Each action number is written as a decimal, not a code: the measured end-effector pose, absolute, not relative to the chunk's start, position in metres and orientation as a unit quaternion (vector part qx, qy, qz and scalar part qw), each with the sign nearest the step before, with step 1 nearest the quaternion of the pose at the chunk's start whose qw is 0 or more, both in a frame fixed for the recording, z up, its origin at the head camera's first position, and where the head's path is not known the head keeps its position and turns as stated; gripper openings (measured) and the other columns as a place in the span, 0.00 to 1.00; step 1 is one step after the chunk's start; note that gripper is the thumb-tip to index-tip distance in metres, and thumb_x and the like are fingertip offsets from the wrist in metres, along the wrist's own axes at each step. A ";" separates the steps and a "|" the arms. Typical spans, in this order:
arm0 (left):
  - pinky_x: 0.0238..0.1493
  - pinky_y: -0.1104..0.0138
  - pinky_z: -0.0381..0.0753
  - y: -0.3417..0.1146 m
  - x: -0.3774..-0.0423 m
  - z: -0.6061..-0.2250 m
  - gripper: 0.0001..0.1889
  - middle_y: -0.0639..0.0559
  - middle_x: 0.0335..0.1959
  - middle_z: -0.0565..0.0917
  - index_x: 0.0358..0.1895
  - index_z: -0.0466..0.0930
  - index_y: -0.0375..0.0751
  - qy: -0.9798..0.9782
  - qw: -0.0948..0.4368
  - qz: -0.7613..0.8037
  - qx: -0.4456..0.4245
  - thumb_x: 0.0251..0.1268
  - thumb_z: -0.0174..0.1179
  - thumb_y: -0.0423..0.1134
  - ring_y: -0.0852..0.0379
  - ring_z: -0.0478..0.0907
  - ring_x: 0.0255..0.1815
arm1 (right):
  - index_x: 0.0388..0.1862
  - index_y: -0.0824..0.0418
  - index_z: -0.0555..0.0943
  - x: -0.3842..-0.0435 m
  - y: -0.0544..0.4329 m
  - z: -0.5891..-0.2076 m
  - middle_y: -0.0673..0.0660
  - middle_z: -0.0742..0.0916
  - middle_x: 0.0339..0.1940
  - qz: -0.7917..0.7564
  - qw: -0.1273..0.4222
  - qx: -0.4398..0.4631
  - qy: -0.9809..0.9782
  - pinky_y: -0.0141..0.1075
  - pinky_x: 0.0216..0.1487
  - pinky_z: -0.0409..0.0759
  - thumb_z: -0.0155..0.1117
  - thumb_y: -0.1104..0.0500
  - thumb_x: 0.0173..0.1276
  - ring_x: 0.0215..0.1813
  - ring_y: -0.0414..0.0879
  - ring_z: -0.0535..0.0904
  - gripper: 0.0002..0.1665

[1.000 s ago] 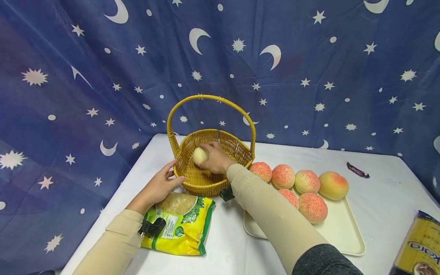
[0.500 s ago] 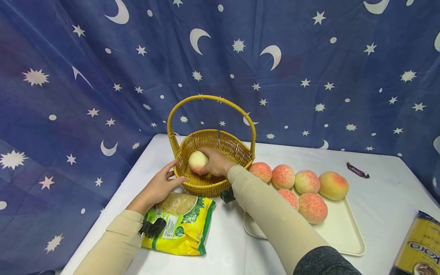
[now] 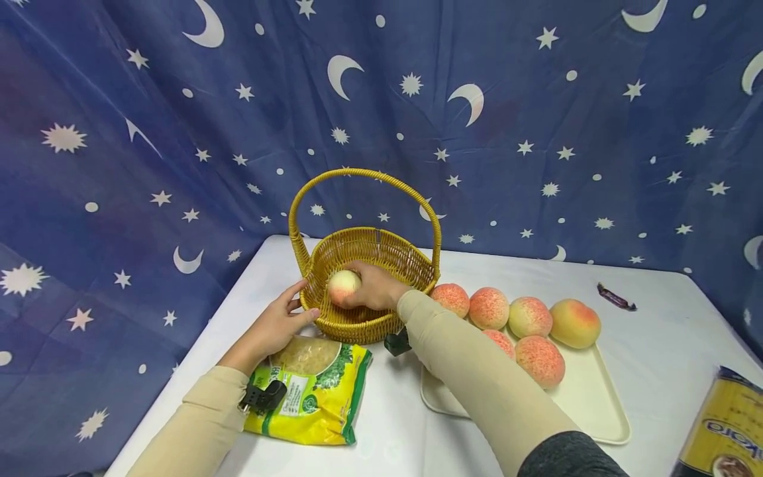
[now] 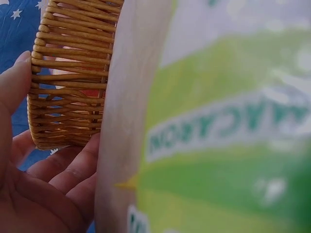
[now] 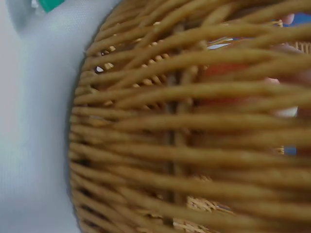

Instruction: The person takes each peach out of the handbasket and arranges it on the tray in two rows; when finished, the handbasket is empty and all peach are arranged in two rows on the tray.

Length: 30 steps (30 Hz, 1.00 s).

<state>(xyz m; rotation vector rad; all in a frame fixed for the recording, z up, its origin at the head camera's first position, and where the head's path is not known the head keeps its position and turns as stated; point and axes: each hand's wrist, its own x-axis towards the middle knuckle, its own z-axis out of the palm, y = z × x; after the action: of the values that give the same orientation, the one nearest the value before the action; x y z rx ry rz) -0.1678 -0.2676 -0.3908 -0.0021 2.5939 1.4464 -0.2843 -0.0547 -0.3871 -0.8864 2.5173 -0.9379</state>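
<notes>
A pale peach (image 3: 344,287) with a pink blush sits inside the yellow wicker basket (image 3: 352,331). My right hand (image 3: 377,286) holds it from the right, thumb and fingers round its side, low in the basket. In the right wrist view the woven wall (image 5: 146,126) covers most of the hand and peach; reddish skin shows through the gaps. My left hand (image 3: 285,321) touches the basket's left side from outside with relaxed, spread fingers. Thumb and fingers (image 4: 73,167) meet the wicker in the left wrist view. Beneath that hand lies a yellow-green macaroni bag (image 3: 316,397).
Right of the basket, a cream tray (image 3: 587,397) carries several peaches (image 3: 539,361), partly behind my right forearm. A dark wrapped candy (image 3: 616,297) lies at the back right. A yellow "kara" package (image 3: 730,427) lies at the right front edge. A star-patterned blue cloth (image 3: 381,99) hangs behind.
My right hand has moved slightly lower into the basket, turning the peach so its pink side shows. The left hand stays at the basket's side. The head view has shifted a little.
</notes>
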 end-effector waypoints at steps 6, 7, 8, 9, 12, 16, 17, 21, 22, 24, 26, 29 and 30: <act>0.69 0.42 0.62 -0.270 -0.169 -0.393 0.44 0.28 0.74 0.60 0.83 0.43 0.46 0.872 0.086 0.482 -0.004 0.74 0.59 0.53 0.34 0.59 0.74 | 0.76 0.60 0.66 -0.280 -0.045 -0.374 0.58 0.78 0.64 -0.335 0.149 -0.344 0.865 0.43 0.59 0.75 0.73 0.53 0.63 0.57 0.50 0.77 0.45; 0.69 0.42 0.62 -0.270 -0.169 -0.394 0.44 0.28 0.74 0.60 0.83 0.43 0.46 0.873 0.086 0.481 -0.002 0.74 0.59 0.54 0.34 0.59 0.74 | 0.76 0.60 0.66 -0.279 -0.043 -0.371 0.58 0.78 0.64 -0.338 0.147 -0.347 0.863 0.43 0.59 0.75 0.73 0.54 0.62 0.58 0.50 0.76 0.45; 0.69 0.42 0.63 -0.270 -0.169 -0.394 0.45 0.28 0.74 0.60 0.83 0.42 0.46 0.872 0.087 0.481 -0.002 0.73 0.59 0.55 0.34 0.59 0.74 | 0.75 0.60 0.66 -0.278 -0.042 -0.368 0.58 0.78 0.64 -0.339 0.144 -0.349 0.862 0.43 0.59 0.75 0.73 0.54 0.62 0.58 0.50 0.76 0.44; 0.69 0.42 0.63 -0.270 -0.169 -0.394 0.46 0.28 0.74 0.60 0.83 0.42 0.46 0.872 0.088 0.482 -0.001 0.73 0.59 0.56 0.34 0.59 0.74 | 0.75 0.61 0.67 -0.276 -0.040 -0.365 0.58 0.78 0.64 -0.339 0.140 -0.351 0.862 0.43 0.58 0.76 0.74 0.54 0.61 0.57 0.50 0.76 0.44; 0.68 0.42 0.63 -0.270 -0.169 -0.393 0.46 0.27 0.74 0.60 0.83 0.42 0.46 0.873 0.088 0.480 -0.001 0.72 0.59 0.57 0.34 0.60 0.74 | 0.74 0.60 0.69 -0.273 -0.033 -0.355 0.56 0.79 0.63 -0.332 0.127 -0.355 0.865 0.41 0.56 0.77 0.74 0.53 0.60 0.56 0.48 0.76 0.44; 0.70 0.40 0.60 -0.271 -0.169 -0.391 0.45 0.27 0.74 0.59 0.83 0.42 0.45 0.875 0.085 0.477 0.000 0.74 0.58 0.56 0.33 0.58 0.75 | 0.72 0.58 0.70 -0.267 -0.023 -0.344 0.54 0.80 0.60 -0.340 0.121 -0.363 0.859 0.40 0.54 0.77 0.74 0.52 0.60 0.54 0.47 0.76 0.42; 0.70 0.40 0.59 -0.271 -0.169 -0.391 0.45 0.27 0.75 0.59 0.83 0.42 0.45 0.876 0.084 0.475 0.001 0.74 0.58 0.55 0.33 0.57 0.75 | 0.73 0.57 0.70 -0.266 -0.020 -0.342 0.54 0.79 0.60 -0.345 0.119 -0.366 0.856 0.40 0.54 0.77 0.73 0.52 0.61 0.54 0.47 0.76 0.42; 0.71 0.39 0.57 -0.270 -0.169 -0.392 0.44 0.29 0.76 0.57 0.83 0.41 0.46 0.874 0.086 0.478 0.004 0.75 0.58 0.54 0.34 0.55 0.76 | 0.74 0.54 0.70 -0.259 -0.005 -0.334 0.53 0.78 0.61 -0.354 0.111 -0.371 0.851 0.42 0.54 0.78 0.71 0.50 0.64 0.55 0.48 0.75 0.40; 0.71 0.39 0.57 -0.270 -0.169 -0.392 0.45 0.29 0.76 0.56 0.83 0.41 0.46 0.874 0.088 0.478 0.004 0.74 0.58 0.55 0.34 0.54 0.76 | 0.74 0.53 0.70 -0.257 0.000 -0.332 0.54 0.78 0.63 -0.353 0.108 -0.373 0.851 0.42 0.54 0.78 0.70 0.51 0.65 0.56 0.48 0.75 0.39; 0.71 0.39 0.56 -0.270 -0.168 -0.392 0.46 0.30 0.77 0.55 0.83 0.41 0.47 0.874 0.090 0.478 0.004 0.73 0.58 0.57 0.34 0.54 0.76 | 0.75 0.53 0.69 -0.254 0.010 -0.329 0.54 0.77 0.65 -0.352 0.102 -0.375 0.852 0.43 0.55 0.78 0.69 0.51 0.67 0.57 0.48 0.75 0.38; 0.71 0.39 0.56 -0.270 -0.168 -0.392 0.47 0.30 0.77 0.54 0.83 0.41 0.48 0.874 0.092 0.477 0.004 0.72 0.58 0.60 0.34 0.53 0.77 | 0.75 0.53 0.69 -0.250 0.021 -0.326 0.55 0.76 0.66 -0.354 0.099 -0.376 0.851 0.43 0.56 0.77 0.69 0.52 0.68 0.57 0.49 0.75 0.37; 0.70 0.39 0.57 -0.270 -0.168 -0.392 0.48 0.30 0.77 0.54 0.83 0.41 0.48 0.874 0.094 0.477 0.005 0.71 0.58 0.61 0.34 0.52 0.77 | 0.75 0.53 0.70 -0.244 0.038 -0.322 0.53 0.76 0.66 -0.360 0.100 -0.368 0.851 0.43 0.56 0.78 0.70 0.53 0.68 0.56 0.48 0.77 0.37; 0.70 0.38 0.57 -0.270 -0.167 -0.392 0.48 0.29 0.77 0.54 0.83 0.41 0.48 0.874 0.095 0.477 0.006 0.71 0.58 0.61 0.34 0.53 0.77 | 0.75 0.51 0.70 -0.241 0.044 -0.321 0.52 0.77 0.66 -0.360 0.100 -0.362 0.854 0.43 0.56 0.78 0.70 0.52 0.68 0.55 0.47 0.78 0.37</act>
<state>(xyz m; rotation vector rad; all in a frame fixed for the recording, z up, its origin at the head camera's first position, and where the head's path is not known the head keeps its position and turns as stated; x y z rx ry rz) -0.1675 -0.2696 -0.3920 0.0174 2.5913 1.4140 -0.2414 0.0435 -0.3211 -1.0705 2.5229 -1.0649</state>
